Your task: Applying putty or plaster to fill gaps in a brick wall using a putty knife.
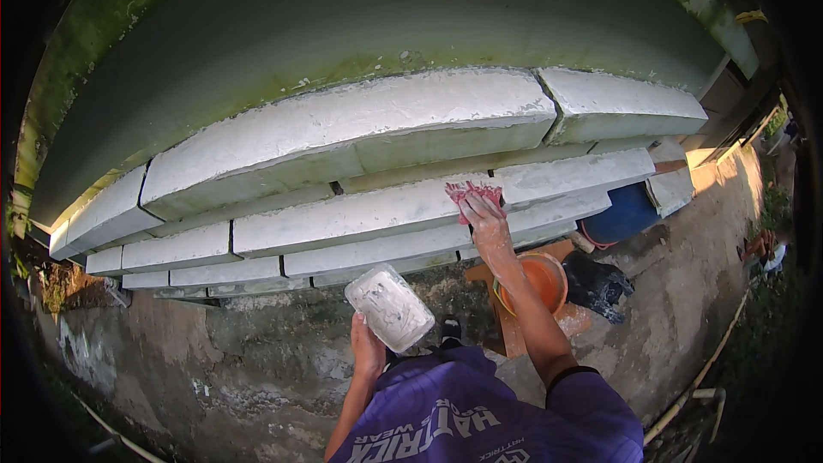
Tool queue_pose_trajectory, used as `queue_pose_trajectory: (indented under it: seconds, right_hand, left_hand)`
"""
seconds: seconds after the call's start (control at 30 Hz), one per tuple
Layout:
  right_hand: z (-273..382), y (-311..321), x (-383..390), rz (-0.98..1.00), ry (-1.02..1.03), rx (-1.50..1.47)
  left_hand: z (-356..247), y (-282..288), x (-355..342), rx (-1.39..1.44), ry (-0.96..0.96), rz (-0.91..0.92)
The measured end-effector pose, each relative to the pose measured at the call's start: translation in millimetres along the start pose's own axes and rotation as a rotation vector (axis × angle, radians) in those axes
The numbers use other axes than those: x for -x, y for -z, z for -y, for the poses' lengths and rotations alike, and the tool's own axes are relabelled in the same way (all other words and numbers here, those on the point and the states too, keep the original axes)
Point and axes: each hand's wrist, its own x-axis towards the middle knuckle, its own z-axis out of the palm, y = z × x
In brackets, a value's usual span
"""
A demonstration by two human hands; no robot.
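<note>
In my right hand [490,230] is a bunched pinkish-red fringed cloth [470,195]. The fingers press it down on the middle concrete ledge [369,213], whose top has a whitish coat. White smears mark this hand and forearm. My left hand [367,348] grips the near left edge of a rectangular container [390,307], held in front of my body below the ledges. White, paste-like material with greyish patches covers the container's visible face. How deep the container is, I cannot tell. The left fingers under it are partly hidden.
Stepped concrete ledges, the upper one [360,111] whitish too, run along a green-stained wall [386,9]. Beneath my right forearm stands an orange bucket [542,279] by a wooden board [512,334]. Right of it are a black plastic bag [598,285] and a blue tub [621,214].
</note>
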Motion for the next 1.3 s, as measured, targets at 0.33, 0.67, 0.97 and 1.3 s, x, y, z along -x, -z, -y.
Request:
queue_pose_trajectory:
  seconds: [0.33,0.67,0.97,1.3]
  right_hand:
    - [43.9,61.3,8.3,-0.235,-0.248,-0.417]
    - [-1.0,58.7,-11.7,-0.220,-0.531,-0.690]
    - [20.6,45.2,-29.8,-0.183,-0.082,-0.142]
    - [54.8,59.6,-7.6,0.062,0.018,-0.078]
  left_hand:
    - [-3.4,-6.5,11.3,-0.011,-0.024,0.001]
    - [2.5,0.6,8.5,0.010,-0.001,0.037]
    - [4.1,7.4,10.3,0.031,-0.008,0.042]
    - [3.3,10.5,16.4,0.076,0.004,0.013]
